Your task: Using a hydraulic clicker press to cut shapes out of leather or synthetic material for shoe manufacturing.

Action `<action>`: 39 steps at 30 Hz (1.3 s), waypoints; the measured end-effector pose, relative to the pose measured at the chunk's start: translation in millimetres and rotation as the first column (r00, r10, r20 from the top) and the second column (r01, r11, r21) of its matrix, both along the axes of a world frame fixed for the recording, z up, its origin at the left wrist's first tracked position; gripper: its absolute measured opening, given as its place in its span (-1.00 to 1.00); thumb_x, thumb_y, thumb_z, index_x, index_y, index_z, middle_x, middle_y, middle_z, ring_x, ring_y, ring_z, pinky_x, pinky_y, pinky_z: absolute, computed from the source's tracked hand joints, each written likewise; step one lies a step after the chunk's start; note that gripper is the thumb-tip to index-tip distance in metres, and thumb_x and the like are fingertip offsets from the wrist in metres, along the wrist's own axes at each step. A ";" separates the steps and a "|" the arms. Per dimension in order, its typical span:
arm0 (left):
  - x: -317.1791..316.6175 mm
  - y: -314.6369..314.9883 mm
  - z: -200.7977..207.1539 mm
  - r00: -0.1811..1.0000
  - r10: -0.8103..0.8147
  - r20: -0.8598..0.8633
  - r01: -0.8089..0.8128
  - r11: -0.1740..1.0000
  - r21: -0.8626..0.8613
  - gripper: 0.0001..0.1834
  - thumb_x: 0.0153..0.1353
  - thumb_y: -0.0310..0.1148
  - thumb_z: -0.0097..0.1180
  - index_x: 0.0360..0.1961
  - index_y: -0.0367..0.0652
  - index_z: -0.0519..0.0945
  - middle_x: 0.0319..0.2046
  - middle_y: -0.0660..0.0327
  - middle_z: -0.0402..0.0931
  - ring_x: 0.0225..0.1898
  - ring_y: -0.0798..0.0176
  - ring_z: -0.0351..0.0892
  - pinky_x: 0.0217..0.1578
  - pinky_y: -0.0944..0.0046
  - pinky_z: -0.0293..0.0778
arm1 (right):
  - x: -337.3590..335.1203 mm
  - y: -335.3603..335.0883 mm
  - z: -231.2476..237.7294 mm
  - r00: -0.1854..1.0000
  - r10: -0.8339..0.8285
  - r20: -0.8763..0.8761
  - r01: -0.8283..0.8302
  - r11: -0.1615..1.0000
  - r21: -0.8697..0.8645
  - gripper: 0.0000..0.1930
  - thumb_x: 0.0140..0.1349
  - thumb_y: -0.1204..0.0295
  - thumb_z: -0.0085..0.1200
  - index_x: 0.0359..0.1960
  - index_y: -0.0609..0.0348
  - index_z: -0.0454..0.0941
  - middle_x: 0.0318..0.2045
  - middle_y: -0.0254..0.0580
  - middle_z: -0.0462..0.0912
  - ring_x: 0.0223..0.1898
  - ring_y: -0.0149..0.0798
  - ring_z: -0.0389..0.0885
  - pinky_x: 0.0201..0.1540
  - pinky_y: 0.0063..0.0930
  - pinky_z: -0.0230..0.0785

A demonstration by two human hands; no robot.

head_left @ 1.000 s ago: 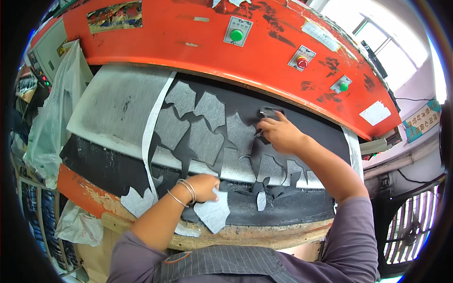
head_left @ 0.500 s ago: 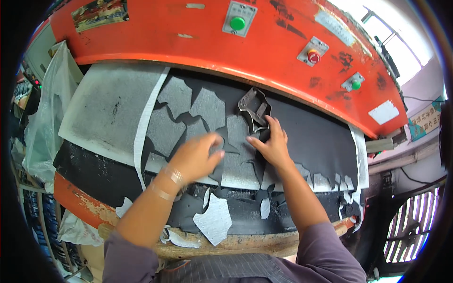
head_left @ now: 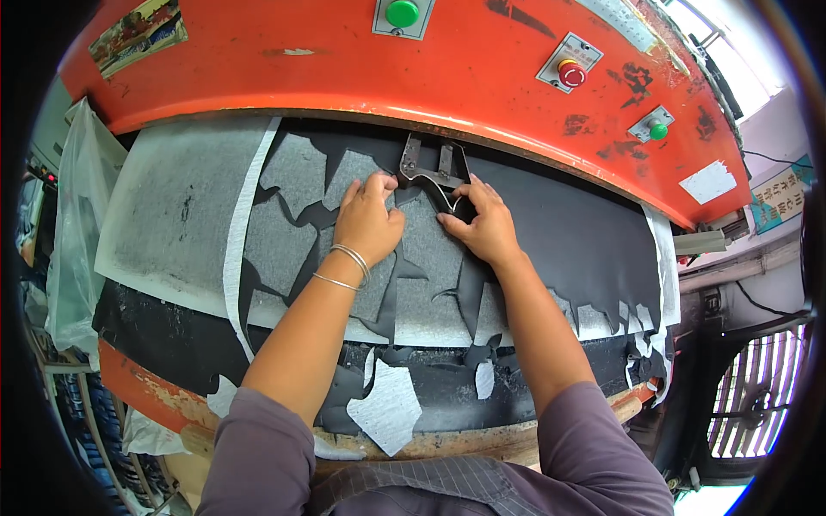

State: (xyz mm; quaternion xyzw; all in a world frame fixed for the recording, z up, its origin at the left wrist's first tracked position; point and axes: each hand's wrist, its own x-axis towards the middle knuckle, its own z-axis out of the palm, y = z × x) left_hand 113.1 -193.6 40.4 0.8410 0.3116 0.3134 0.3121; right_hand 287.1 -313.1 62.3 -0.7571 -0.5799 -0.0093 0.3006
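Observation:
A metal cutting die (head_left: pixel 410 159), an angular open frame with crossbars inside, stands on a black sheet (head_left: pixel 568 241) close to the press's lower edge. With thumb and fingers, my right hand (head_left: pixel 488 225) grips the die's near right corner. My left hand (head_left: pixel 370 225) has its fingers curled at the die's left corner, partly hiding the contact. Left of the die, the sheet has several cut-out openings with narrow black strips between them. Through these shows the grey-white cutting board (head_left: pixel 181 215).
The orange press beam (head_left: pixel 284 82) spans the far side, with green buttons (head_left: pixel 402 13) and a red knob (head_left: pixel 571 74). A pale angular offcut (head_left: pixel 387 408) lies at the near edge, among black scraps. Clear plastic (head_left: pixel 82 232) hangs at the left.
The die has shifted toward the press and turned. My left hand has moved forward to its left corner; my right hand has moved slightly forward with it. The whole view has shifted a little.

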 end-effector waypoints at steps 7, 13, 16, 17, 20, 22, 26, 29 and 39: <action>-3.0 2.2 4.1 0.998 -0.054 -0.028 0.056 0.996 0.065 -0.62 0.00 -0.47 0.07 -0.10 -0.21 0.35 -0.05 0.00 0.56 0.11 -0.01 0.43 0.25 0.05 0.11 | -0.5 -4.6 2.4 1.000 -0.003 0.017 0.002 0.999 0.049 -0.55 -0.10 0.23 0.35 -0.18 0.18 0.54 -0.03 0.15 0.55 0.20 0.10 0.38 0.27 -0.11 0.16; -23.8 -6.1 30.6 0.999 -0.016 0.035 0.015 0.999 0.046 -0.69 0.05 -0.46 0.11 -0.13 -0.21 0.47 -0.12 0.03 0.57 0.04 -0.01 0.48 0.12 0.10 0.30 | -5.6 -41.5 59.1 0.940 -0.054 -0.336 0.176 0.922 0.345 -0.47 0.07 0.26 0.29 0.06 0.23 0.46 0.09 0.06 0.48 0.21 -0.08 0.39 0.23 -0.28 0.23; -28.8 -15.3 99.0 0.938 0.035 0.345 -0.014 0.998 -0.063 -0.88 0.17 -0.39 0.12 -0.40 -0.23 0.55 -0.37 0.09 0.57 -0.18 0.02 0.53 -0.17 0.19 0.41 | 27.0 -73.0 135.5 0.923 -0.121 -0.365 0.363 0.585 0.725 -0.60 0.35 0.27 -0.01 0.11 0.26 0.40 0.06 -0.12 0.43 0.10 -0.25 0.40 0.18 -0.36 0.25; -26.4 -20.1 126.6 0.913 0.036 0.406 -0.115 0.979 0.170 -0.87 0.18 -0.38 0.12 -0.43 -0.22 0.53 -0.40 0.10 0.54 -0.27 0.02 0.50 -0.23 0.18 0.39 | 52.4 -83.2 152.3 0.910 -0.137 -0.390 0.407 0.461 0.789 -0.55 0.39 0.20 -0.10 0.17 0.26 0.33 0.14 -0.02 0.36 0.18 -0.17 0.33 0.24 -0.29 0.16; -18.8 -31.4 181.4 0.820 -0.065 0.568 -0.344 0.738 0.581 -0.82 0.19 -0.38 0.10 -0.51 -0.20 0.49 -0.50 0.12 0.45 -0.42 0.00 0.38 -0.35 0.14 0.32 | 127.2 -114.8 184.9 0.813 -0.488 -0.318 0.482 0.257 0.837 -0.43 0.42 0.06 -0.25 0.27 0.26 0.18 0.27 0.18 0.17 0.32 0.01 0.13 0.33 -0.13 -0.04; -26.8 -27.7 195.3 0.909 -0.018 0.417 -0.273 0.732 0.625 -0.78 0.20 -0.37 0.09 -0.53 -0.25 0.46 -0.53 0.10 0.41 -0.39 0.00 0.41 -0.35 0.14 0.33 | 122.0 -107.7 200.0 0.646 -0.713 -0.272 0.628 0.295 0.720 -0.27 0.40 -0.08 -0.37 0.37 0.26 -0.03 0.38 0.37 -0.17 0.44 0.20 -0.28 0.39 0.03 -0.34; -57.5 -54.8 218.7 0.986 -0.062 0.155 -0.008 0.911 0.413 -0.69 0.21 -0.32 0.09 -0.61 -0.26 0.41 -0.59 0.06 0.35 -0.50 -0.01 0.37 -0.45 0.09 0.28 | 85.4 -139.6 210.7 0.756 -0.604 -0.251 0.569 0.420 0.707 -0.29 0.37 -0.01 -0.20 0.36 0.28 0.02 0.37 0.30 -0.08 0.43 0.10 -0.18 0.40 -0.10 -0.27; -104.5 -110.3 194.2 0.974 -0.225 -0.015 0.225 0.970 0.086 -0.69 0.19 -0.29 0.12 -0.62 -0.23 0.43 -0.58 0.07 0.39 -0.50 0.09 0.42 -0.45 0.14 0.32 | 39.2 -181.5 169.7 0.919 -0.330 -0.214 0.391 0.706 0.591 -0.38 0.28 0.09 -0.02 0.23 0.27 0.21 0.21 0.16 0.18 0.29 0.02 0.11 0.30 -0.20 -0.03; -258.7 -302.6 80.0 0.889 -0.305 -0.343 0.318 0.948 -0.019 -0.82 0.12 -0.25 0.13 -0.37 -0.10 0.65 -0.46 0.17 0.55 -0.32 0.04 0.54 -0.29 0.11 0.48 | -262.8 -283.4 65.7 0.830 0.542 -0.132 -0.557 0.793 -0.247 -0.56 0.00 0.17 0.24 -0.18 0.24 0.53 -0.35 -0.12 0.59 -0.23 -0.07 0.56 -0.18 -0.28 0.43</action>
